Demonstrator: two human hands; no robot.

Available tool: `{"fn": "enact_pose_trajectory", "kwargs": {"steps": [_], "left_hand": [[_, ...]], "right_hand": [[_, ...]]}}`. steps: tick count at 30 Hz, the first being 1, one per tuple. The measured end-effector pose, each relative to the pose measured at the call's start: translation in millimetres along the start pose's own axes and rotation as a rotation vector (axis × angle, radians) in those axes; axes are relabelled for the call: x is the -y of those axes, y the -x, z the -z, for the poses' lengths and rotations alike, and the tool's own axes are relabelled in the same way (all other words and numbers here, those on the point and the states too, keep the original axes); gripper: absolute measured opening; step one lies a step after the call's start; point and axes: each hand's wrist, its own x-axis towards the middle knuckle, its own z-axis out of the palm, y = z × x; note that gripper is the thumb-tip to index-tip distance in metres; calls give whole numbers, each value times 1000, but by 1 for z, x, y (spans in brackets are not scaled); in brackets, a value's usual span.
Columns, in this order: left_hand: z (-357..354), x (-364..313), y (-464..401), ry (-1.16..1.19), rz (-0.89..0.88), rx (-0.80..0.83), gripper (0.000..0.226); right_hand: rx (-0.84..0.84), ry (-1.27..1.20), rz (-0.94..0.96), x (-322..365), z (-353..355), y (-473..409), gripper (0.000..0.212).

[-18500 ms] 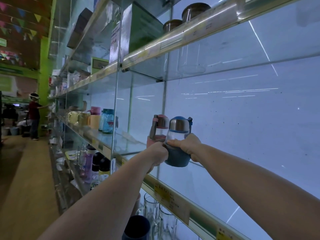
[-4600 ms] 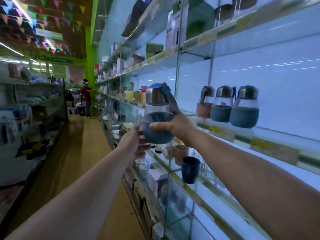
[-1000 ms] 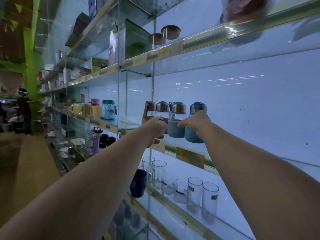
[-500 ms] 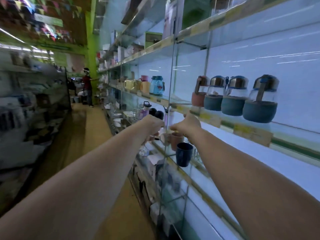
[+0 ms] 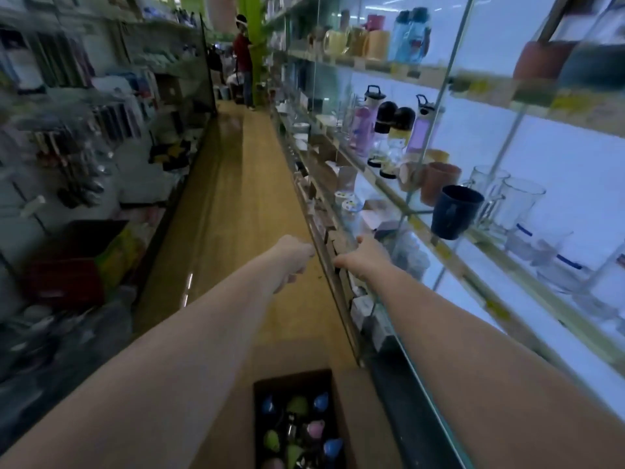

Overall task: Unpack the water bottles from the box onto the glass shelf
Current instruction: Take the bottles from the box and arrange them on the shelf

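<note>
Both hands empty, box below.
Lay on the floor beneath the forearms: box [image 5: 297,421], bottles [image 5: 297,431] upright inside. Left grip [image 5: 293,257] loosely curled, right grip [image 5: 363,257] relaxed; neither nearer.

Dim aisle, backlit shelving [image 5: 558,170] (edges motion-blurred).

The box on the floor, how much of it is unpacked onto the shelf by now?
Done: at least two bottles stand at the top right on the glass shelf, though blur hides any others. In hand: nothing; the left hand and right hand are both free, stretched forward above the aisle. Left: the open box below holds several coloured caps, blue, green and pink, so plenty remains.
</note>
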Motion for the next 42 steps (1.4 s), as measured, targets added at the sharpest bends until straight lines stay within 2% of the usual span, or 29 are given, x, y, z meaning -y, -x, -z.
{"fn": "enact_pose_trajectory", "kwargs": {"steps": [4, 9, 14, 17, 21, 25, 29, 31, 35, 38, 42], "left_hand": [[-19, 58, -24, 12, 178, 26, 37], [-51, 126, -52, 61, 351, 48, 38], [-91, 193, -74, 155, 488, 1, 29], [-111, 232, -84, 177, 594, 19, 11], [-136, 287, -96, 205, 682, -21, 32], [-157, 341, -109, 223, 766, -29, 36], [-170, 393, -126, 252, 846, -47, 30], [-174, 420, -137, 258, 865, -50, 18], [-184, 471, -166, 264, 870, -111, 39], [-194, 512, -190, 275, 872, -129, 39], [-210, 561, -219, 290, 881, -125, 38]], "right_hand": [[110, 19, -101, -48, -43, -10, 77], [267, 84, -212, -116, -88, -27, 70], [386, 85, -330, -184, -132, -49, 65], [435, 78, -389, -223, -159, -61, 68], [527, 81, -473, -276, -200, -71, 71], [622, 119, -520, -325, -241, -80, 62], [684, 143, -532, -367, -291, -91, 66], [725, 180, -534, -387, -319, -98, 69], [789, 232, -492, -420, -378, -116, 68], [836, 291, -416, -443, -421, -131, 75], [880, 387, -273, -473, -473, -156, 68]]}}
